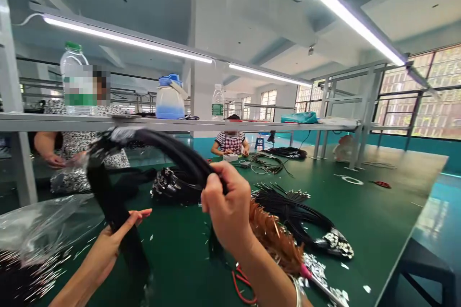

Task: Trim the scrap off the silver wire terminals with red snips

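Landmark: we place everything against the black cable bundle [162, 146], the thick arch of wires lifted above the green surface [378, 211].
Plastic bag: clear, crumpled, lying on the surface well to the left of the bundle and below it [39, 225].
Co-worker, left: a person in a patterned top behind the bundle's left end, hands down at the far edge of the surface [68, 146].
Left hand: we have it open, palm against the bundle's hanging left leg, fingers spread and not closed round it [115, 237].
Bundle, position: held in the air, not resting; its left leg drops toward the surface, its right end runs into our fist.
Right hand: clenched tight round the bundle's right end [225, 206].
Shelf: runs above and behind the bundle, carrying bottles and a blue jug [169, 98].
Copper-tipped wires: a fanned bunch just below and right of the bundle, under our right wrist [277, 237].
Finished-looking bundles: coiled black lots with metal ends to the right of the bundle [302, 213].
Co-worker, far: seated beyond the bundle, across the surface [230, 143].
Progress, our judgement: one bundle in hand being bent or gathered; several lots already lie sorted, loose wires remain.
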The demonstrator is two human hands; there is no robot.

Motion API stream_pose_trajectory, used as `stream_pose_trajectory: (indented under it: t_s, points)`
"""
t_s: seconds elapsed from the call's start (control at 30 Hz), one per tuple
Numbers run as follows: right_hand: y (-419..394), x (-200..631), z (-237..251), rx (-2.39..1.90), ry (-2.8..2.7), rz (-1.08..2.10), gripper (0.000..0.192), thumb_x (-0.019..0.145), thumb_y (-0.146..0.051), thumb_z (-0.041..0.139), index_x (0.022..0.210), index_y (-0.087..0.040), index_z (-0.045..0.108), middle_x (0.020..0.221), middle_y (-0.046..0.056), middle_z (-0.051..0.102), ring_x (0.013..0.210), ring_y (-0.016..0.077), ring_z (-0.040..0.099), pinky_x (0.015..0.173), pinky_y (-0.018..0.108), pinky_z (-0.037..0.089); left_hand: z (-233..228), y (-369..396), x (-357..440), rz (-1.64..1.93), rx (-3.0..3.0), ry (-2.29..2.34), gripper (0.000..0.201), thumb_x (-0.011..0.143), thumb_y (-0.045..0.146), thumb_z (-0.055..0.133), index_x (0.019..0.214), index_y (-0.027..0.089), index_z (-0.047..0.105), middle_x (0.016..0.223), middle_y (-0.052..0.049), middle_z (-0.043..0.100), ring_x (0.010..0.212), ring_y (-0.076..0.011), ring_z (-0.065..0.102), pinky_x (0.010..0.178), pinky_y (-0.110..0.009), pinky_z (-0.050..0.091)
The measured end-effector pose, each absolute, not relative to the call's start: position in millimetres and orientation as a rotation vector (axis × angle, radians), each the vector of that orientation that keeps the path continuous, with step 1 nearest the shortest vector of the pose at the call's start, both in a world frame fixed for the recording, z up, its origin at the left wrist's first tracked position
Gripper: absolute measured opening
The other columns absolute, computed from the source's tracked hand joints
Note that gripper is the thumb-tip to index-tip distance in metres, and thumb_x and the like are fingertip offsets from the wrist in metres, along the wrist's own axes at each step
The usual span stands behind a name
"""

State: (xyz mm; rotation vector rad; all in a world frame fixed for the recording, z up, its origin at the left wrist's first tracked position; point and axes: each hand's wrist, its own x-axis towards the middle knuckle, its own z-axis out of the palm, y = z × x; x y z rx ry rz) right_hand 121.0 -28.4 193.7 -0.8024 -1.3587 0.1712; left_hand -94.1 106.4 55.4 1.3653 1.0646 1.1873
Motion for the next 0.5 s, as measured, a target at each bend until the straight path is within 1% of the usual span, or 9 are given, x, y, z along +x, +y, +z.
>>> stream_pose_trajectory:
  t_s: [0.1,0.17,0.2,0.27,0.33,0.37,0.4,0.43,0.5]
  points:
    - [-17,145,204,-0.561,-1.0,0.431,0.015,0.084,-0.03,0.04,0.076,-0.02,0.049,0.043,-0.01,0.04,0.032,0.0066,0.034,0.033,0.019,0.026,94,78,-60,1.13,1.351,0.853,0.038,0.075,0.052,0.058,0.098,0.023,0.06,0.115,-0.002,0.062,0.117,-0.0268,0.048,0.106,-0.043,0.03]
    - [-4,156,203,-0.452,-0.77,0.552,0.019,0.083,-0.033,0.038,0.07,-0.021,0.044,0.043,-0.01,0.04,0.032,0.0063,0.033,0.031,0.019,0.025,111,56,-32,1.184,1.376,0.716,0.049,0.067,0.055,0.064,0.103,0.022,0.058,0.112,-0.005,0.064,0.112,-0.0305,0.051,0.102,-0.045,0.036]
    - [4,160,199,-0.443,-0.68,0.591,0.02,0.083,-0.033,0.035,0.068,-0.021,0.042,0.043,-0.01,0.039,0.032,0.0061,0.034,0.031,0.018,0.025,116,45,-18,1.193,1.396,0.684,0.058,0.062,0.058,0.066,0.106,0.022,0.057,0.11,-0.006,0.065,0.11,-0.0328,0.053,0.099,-0.046,0.039]
    - [21,165,185,-0.488,-0.575,0.639,0.022,0.083,-0.032,0.029,0.068,-0.021,0.04,0.043,-0.011,0.037,0.034,0.0058,0.033,0.032,0.017,0.026,116,29,8,1.135,1.396,0.698,0.071,0.056,0.057,0.069,0.117,0.024,0.051,0.105,-0.005,0.067,0.105,-0.0336,0.056,0.093,-0.045,0.045]
    - [35,165,161,-0.564,-0.531,0.692,0.022,0.084,-0.031,0.027,0.07,-0.021,0.04,0.045,-0.01,0.039,0.035,0.0055,0.037,0.034,0.016,0.03,107,22,27,1.027,1.315,0.782,0.071,0.06,0.054,0.067,0.122,0.027,0.046,0.098,-0.004,0.069,0.1,-0.0325,0.059,0.08,-0.042,0.052]
    - [39,163,145,-0.612,-0.535,0.724,0.023,0.085,-0.033,0.028,0.072,-0.02,0.041,0.049,-0.009,0.045,0.037,0.0055,0.042,0.037,0.016,0.035,101,22,32,0.999,1.254,0.827,0.068,0.062,0.05,0.068,0.122,0.028,0.046,0.095,-0.003,0.069,0.099,-0.0316,0.06,0.074,-0.039,0.055]
    - [39,160,128,-0.657,-0.551,0.765,0.025,0.086,-0.038,0.03,0.076,-0.019,0.044,0.055,-0.007,0.05,0.042,0.0065,0.048,0.041,0.018,0.04,94,23,36,0.999,1.184,0.868,0.065,0.061,0.044,0.069,0.12,0.027,0.047,0.094,-0.003,0.069,0.099,-0.0307,0.06,0.07,-0.036,0.056]
    - [37,157,109,-0.712,-0.597,0.834,0.029,0.084,-0.045,0.037,0.077,-0.018,0.046,0.057,-0.006,0.052,0.044,0.0085,0.052,0.042,0.021,0.043,87,27,38,1.012,1.115,0.895,0.062,0.06,0.039,0.071,0.117,0.026,0.049,0.095,-0.003,0.068,0.099,-0.0302,0.06,0.067,-0.034,0.056]
    - [25,149,71,-0.795,-0.71,0.971,0.039,0.07,-0.053,0.059,0.08,-0.015,0.053,0.056,-0.004,0.054,0.041,0.0118,0.052,0.038,0.025,0.043,73,35,40,1.019,1.025,0.95,0.057,0.058,0.033,0.072,0.111,0.023,0.052,0.092,-0.004,0.068,0.093,-0.03,0.062,0.063,-0.032,0.056]
